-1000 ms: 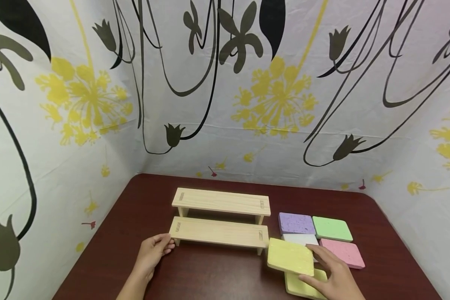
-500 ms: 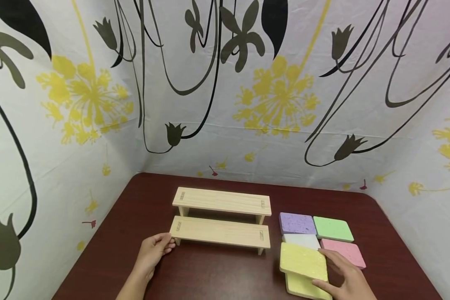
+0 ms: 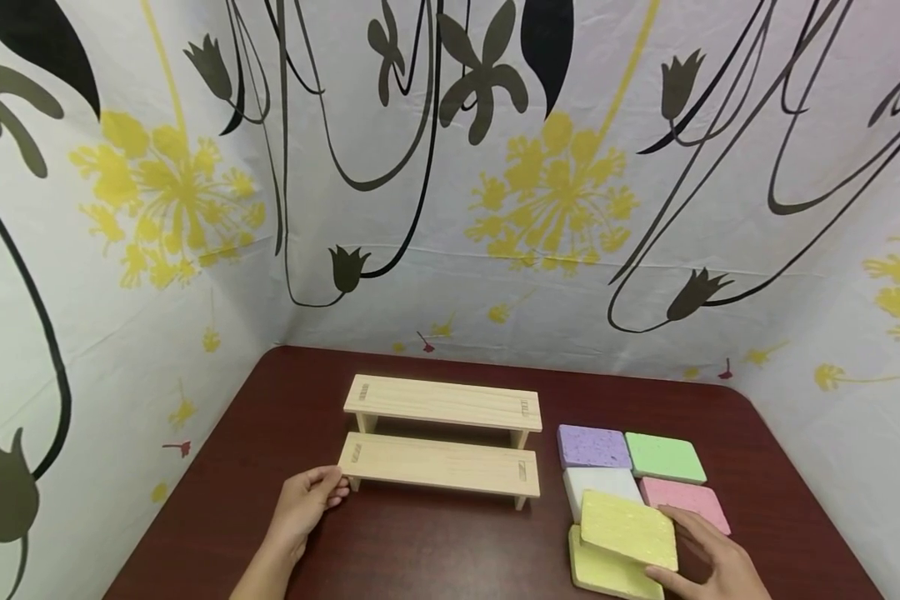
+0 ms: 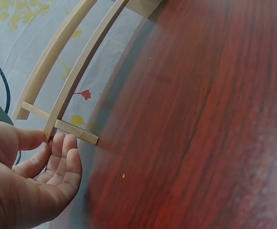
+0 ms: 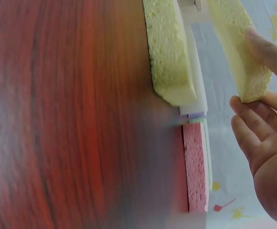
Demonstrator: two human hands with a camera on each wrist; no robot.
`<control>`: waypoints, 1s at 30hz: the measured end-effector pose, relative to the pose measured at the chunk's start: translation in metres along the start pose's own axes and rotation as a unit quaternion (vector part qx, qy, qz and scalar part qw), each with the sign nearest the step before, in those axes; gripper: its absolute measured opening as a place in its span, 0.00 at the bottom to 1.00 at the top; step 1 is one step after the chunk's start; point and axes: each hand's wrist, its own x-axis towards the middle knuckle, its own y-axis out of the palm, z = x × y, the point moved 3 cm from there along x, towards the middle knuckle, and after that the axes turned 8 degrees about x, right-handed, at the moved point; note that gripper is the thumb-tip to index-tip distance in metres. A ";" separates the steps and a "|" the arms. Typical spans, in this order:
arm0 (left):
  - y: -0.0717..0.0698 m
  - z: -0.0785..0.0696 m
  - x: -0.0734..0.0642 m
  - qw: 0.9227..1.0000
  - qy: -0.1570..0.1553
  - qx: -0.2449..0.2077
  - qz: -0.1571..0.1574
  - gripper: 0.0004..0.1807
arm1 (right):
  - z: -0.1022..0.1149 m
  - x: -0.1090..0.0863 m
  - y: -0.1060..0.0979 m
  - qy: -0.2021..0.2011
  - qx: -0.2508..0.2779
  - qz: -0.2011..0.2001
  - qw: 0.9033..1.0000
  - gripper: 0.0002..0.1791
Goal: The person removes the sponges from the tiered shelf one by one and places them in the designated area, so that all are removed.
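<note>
My left hand (image 3: 305, 506) pinches the near left corner of the front wooden shelf (image 3: 438, 464); the left wrist view shows thumb and fingers at the shelf's end (image 4: 55, 129). Behind it stands a second, higher wooden shelf (image 3: 442, 400). On the right, a yellow sponge (image 3: 628, 529) is pinched by its right end between thumb and fingers of my right hand (image 3: 708, 557). It hangs above another yellow sponge (image 3: 607, 573) on the table. In the right wrist view a gap shows between the held sponge (image 5: 238, 47) and the lower sponge (image 5: 171, 52).
A purple sponge (image 3: 594, 447), a green sponge (image 3: 665, 457), a white sponge (image 3: 600, 487) and a pink sponge (image 3: 686, 502) lie close together right of the shelves. The dark red table (image 3: 420, 550) is bordered by a patterned white cloth (image 3: 435, 208).
My right hand has carried the yellow sponge to the right, away from the front shelf's right end, over the lower yellow sponge. The left hand has kept its place on the shelf.
</note>
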 end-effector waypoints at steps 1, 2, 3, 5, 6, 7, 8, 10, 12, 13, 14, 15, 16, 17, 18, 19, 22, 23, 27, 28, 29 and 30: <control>0.000 0.000 0.000 1.000 -0.001 0.000 -0.001 0.18 | -0.001 -0.001 -0.002 0.006 0.002 -0.001 1.000 0.42; 0.000 0.000 -0.001 1.000 -0.003 0.000 -0.002 0.17 | -0.003 -0.001 -0.004 0.011 0.005 0.000 1.000 0.42; 0.000 0.000 -0.001 1.000 -0.001 0.000 -0.001 0.18 | -0.004 -0.002 -0.005 0.017 0.006 0.001 1.000 0.42; 0.001 -0.001 -0.001 1.000 0.003 -0.003 0.000 0.18 | -0.008 -0.004 -0.009 0.038 0.008 0.007 0.999 0.42; 0.001 -0.001 -0.001 1.000 0.004 -0.005 0.001 0.19 | -0.010 -0.004 -0.010 0.052 0.007 0.013 0.999 0.42; 0.001 -0.001 -0.001 1.000 0.005 -0.006 0.002 0.19 | -0.013 -0.004 -0.012 0.067 0.005 0.019 0.998 0.42; 0.001 -0.001 -0.001 1.000 0.006 -0.007 0.002 0.19 | -0.015 -0.005 -0.013 0.081 0.003 0.026 0.996 0.43; 0.001 -0.001 -0.001 1.000 0.003 -0.009 0.000 0.19 | -0.020 -0.006 -0.016 0.104 -0.001 0.040 0.994 0.44; 0.001 -0.001 0.000 1.000 0.002 -0.009 0.001 0.18 | -0.024 -0.007 -0.019 0.116 -0.002 0.045 0.992 0.45; 0.001 0.000 0.000 1.000 0.002 -0.010 0.001 0.18 | -0.026 -0.008 -0.021 0.118 -0.003 0.045 0.992 0.45; 0.001 0.000 0.000 1.000 0.001 -0.010 0.001 0.19 | -0.028 -0.008 -0.022 0.118 -0.001 0.046 0.992 0.45; 0.001 0.000 0.000 1.000 0.002 -0.011 0.002 0.19 | -0.029 -0.009 -0.023 0.120 0.003 0.046 0.992 0.46; 0.001 0.000 0.000 1.000 0.001 -0.011 0.002 0.19 | -0.031 -0.010 -0.025 0.121 0.007 0.044 0.992 0.46; 0.001 0.000 0.000 1.000 0.002 -0.012 0.003 0.19 | -0.033 -0.011 -0.026 0.122 0.011 0.041 0.992 0.46; 0.001 0.000 0.001 1.000 0.002 -0.013 0.003 0.20 | -0.035 -0.012 -0.027 0.124 0.018 0.040 0.991 0.45; 0.002 0.000 0.001 1.000 0.002 -0.014 0.003 0.20 | -0.036 -0.013 -0.028 0.123 0.024 0.038 0.991 0.45; 0.002 0.000 0.001 1.000 0.002 -0.018 0.003 0.20 | -0.042 -0.016 -0.031 0.133 0.041 0.030 0.990 0.46; 0.002 0.000 0.001 1.000 0.004 -0.019 0.004 0.20 | -0.045 -0.017 -0.033 0.145 0.050 0.032 0.988 0.46; 0.002 -0.001 0.001 1.000 0.006 -0.020 0.003 0.20 | -0.054 -0.021 -0.038 0.170 0.071 0.037 0.982 0.47; 0.002 -0.002 0.001 1.000 0.007 -0.020 0.003 0.19 | -0.055 -0.022 -0.040 0.174 0.074 0.038 0.981 0.48; 0.002 -0.002 0.002 1.000 0.008 -0.020 0.004 0.19 | -0.056 -0.023 -0.042 0.167 0.068 0.037 0.983 0.47; 0.003 -0.003 0.002 1.000 0.010 -0.021 0.004 0.20 | -0.058 -0.024 -0.043 0.159 0.064 0.035 0.985 0.46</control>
